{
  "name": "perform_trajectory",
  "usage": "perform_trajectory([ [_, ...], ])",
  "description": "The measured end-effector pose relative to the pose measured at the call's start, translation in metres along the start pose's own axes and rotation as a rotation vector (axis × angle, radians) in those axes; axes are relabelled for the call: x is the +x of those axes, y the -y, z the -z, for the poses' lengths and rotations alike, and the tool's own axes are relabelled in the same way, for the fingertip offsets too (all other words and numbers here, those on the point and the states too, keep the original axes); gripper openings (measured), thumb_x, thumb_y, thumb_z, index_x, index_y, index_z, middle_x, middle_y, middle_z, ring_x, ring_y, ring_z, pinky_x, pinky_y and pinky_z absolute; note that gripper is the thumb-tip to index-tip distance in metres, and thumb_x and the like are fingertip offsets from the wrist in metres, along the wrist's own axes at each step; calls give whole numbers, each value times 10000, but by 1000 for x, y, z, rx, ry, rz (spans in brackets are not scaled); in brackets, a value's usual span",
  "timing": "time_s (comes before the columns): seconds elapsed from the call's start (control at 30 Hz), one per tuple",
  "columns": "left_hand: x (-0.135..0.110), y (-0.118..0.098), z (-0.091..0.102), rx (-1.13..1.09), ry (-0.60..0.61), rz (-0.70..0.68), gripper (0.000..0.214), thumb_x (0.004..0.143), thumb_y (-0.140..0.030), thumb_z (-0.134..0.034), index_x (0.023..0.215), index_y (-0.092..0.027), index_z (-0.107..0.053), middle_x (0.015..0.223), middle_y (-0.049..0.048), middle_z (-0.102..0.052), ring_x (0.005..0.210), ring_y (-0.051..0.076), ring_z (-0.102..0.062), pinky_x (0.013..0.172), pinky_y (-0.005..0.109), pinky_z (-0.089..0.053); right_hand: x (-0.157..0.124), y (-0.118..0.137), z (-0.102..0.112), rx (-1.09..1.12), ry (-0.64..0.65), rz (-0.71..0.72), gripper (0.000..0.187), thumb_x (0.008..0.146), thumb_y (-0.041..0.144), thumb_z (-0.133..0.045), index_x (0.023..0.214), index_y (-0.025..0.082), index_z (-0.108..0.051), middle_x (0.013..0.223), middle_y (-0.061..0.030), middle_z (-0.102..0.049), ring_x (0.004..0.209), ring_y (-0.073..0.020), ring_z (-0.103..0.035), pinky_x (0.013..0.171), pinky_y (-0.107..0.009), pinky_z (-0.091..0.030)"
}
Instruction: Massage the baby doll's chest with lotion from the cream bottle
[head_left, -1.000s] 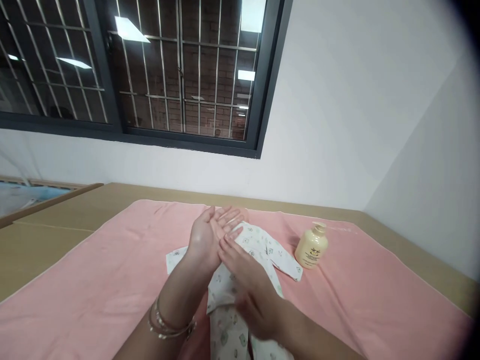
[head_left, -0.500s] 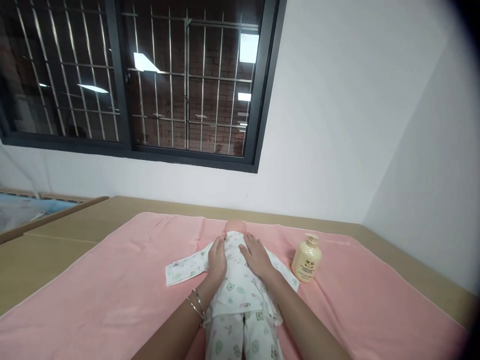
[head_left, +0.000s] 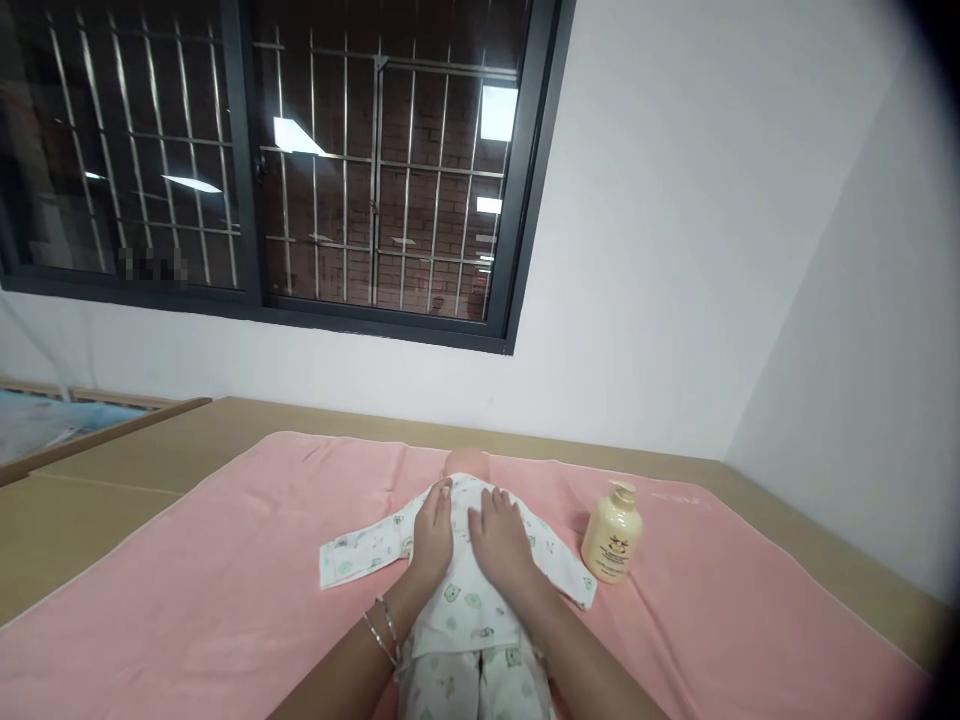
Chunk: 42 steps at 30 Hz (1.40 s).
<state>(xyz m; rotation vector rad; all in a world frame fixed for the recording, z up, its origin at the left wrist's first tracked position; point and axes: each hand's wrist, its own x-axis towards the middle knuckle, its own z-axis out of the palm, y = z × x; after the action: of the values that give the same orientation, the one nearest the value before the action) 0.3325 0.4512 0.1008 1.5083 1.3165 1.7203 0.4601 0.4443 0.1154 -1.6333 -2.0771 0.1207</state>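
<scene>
A baby doll [head_left: 468, 464] lies on the pink blanket [head_left: 247, 560], its head at the far end and its face not visible. It wears a white printed top [head_left: 469, 610] and matching trousers [head_left: 442, 685], with both sleeves spread sideways. My left hand [head_left: 433, 530] rests along the left side of the doll's chest, fingers stretched forward. Flat on the right part of the chest lies my right hand [head_left: 501, 530], its fingers extended and slightly apart. Two bangles circle my left wrist. Neither hand grips anything.
A pale yellow pump bottle [head_left: 612, 535] stands on the blanket beside the right sleeve. The tan table top [head_left: 247, 415] borders a white wall with a barred window [head_left: 375, 180]. At far left a wooden-edged bed [head_left: 67, 415] holds blue bedding.
My right hand has shifted slightly left and nearer on the doll's chest. My left hand stays about where it was. The whole view has tilted a little.
</scene>
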Motion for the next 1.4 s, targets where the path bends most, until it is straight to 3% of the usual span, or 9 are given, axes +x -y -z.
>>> perform_trajectory([
  [0.1, 1, 3, 1, 65, 39, -6, 326, 910, -388, -429, 1099, -194, -611, 1186, 88, -648, 1138, 234, -580, 1032, 424, -412, -11, 15, -2, 0, 64, 207, 538, 963, 260, -378, 1488, 159, -318, 1534, -87, -222, 1427, -289, -75, 1137, -542, -87],
  [0.23, 2, 6, -1, 198, 79, -65, 331, 908, -316, -409, 1144, -186, -600, 1198, 96, -642, 1140, 228, -577, 1035, 437, -413, -6, 10, 7, 127, 135, 358, 491, 1001, 237, -314, 1489, 289, -296, 1532, 15, -233, 1430, -200, -86, 1149, -517, -54],
  [0.5, 1, 14, -4, 394, 120, -230, 408, 971, -342, -304, 1225, -168, -570, 1292, 111, -594, 1244, 226, -509, 1097, 474, -365, 10, -18, 5, 298, 100, 324, 442, 1033, 366, -321, 1443, 222, -401, 1519, -16, -268, 1420, -183, -154, 1167, -433, -73],
  [0.67, -3, 12, -3, 606, 78, -350, 352, 919, -267, -396, 1177, -142, -600, 1329, 140, -542, 1280, 275, -459, 1099, 505, -355, 10, -15, -6, 259, -113, 98, 425, 990, 283, -371, 1350, 111, -515, 1412, -100, -451, 1333, -205, -365, 1115, -337, -268],
  [0.77, -6, 6, -3, 662, 47, -335, 329, 894, -233, -411, 1125, -141, -625, 1233, 143, -584, 1179, 276, -523, 1034, 482, -425, 6, -8, -9, 125, -239, 33, 358, 971, 247, -377, 1211, 159, -627, 1282, -93, -574, 1225, -229, -491, 1017, -328, -381],
  [0.87, -7, 2, -4, 691, 69, -294, 339, 890, -232, -403, 1127, -129, -623, 1153, 143, -615, 1109, 278, -551, 995, 477, -451, 3, -5, -10, 27, -257, 39, 344, 972, 266, -376, 1152, 179, -656, 1233, -96, -604, 1139, -255, -555, 950, -351, -429],
  [1.03, -1, 12, -4, 749, 132, -239, 446, 898, -265, -386, 1267, -64, -535, 1334, 186, -532, 1266, 303, -461, 1090, 496, -361, 11, -15, -13, 39, -205, 143, 413, 952, 227, -388, 1313, 92, -537, 1340, -135, -517, 1271, -260, -434, 1096, -401, -299],
  [1.2, 5, 21, -3, 793, 269, -287, 488, 907, -274, -380, 1341, -70, -470, 1425, 155, -470, 1345, 283, -398, 1145, 485, -294, 19, -32, -12, 63, -84, 285, 465, 985, 253, -348, 1405, 68, -418, 1439, -131, -407, 1354, -237, -322, 1150, -421, -203],
  [1.4, -11, -5, -3, 894, 120, -430, 343, 920, -268, -387, 1125, -130, -625, 1239, 156, -618, 1210, 289, -536, 1051, 467, -413, 5, -19, 3, -48, -78, 254, 446, 1017, 241, -279, 1380, 53, -458, 1409, -157, -439, 1338, -246, -345, 1130, -393, -240],
])
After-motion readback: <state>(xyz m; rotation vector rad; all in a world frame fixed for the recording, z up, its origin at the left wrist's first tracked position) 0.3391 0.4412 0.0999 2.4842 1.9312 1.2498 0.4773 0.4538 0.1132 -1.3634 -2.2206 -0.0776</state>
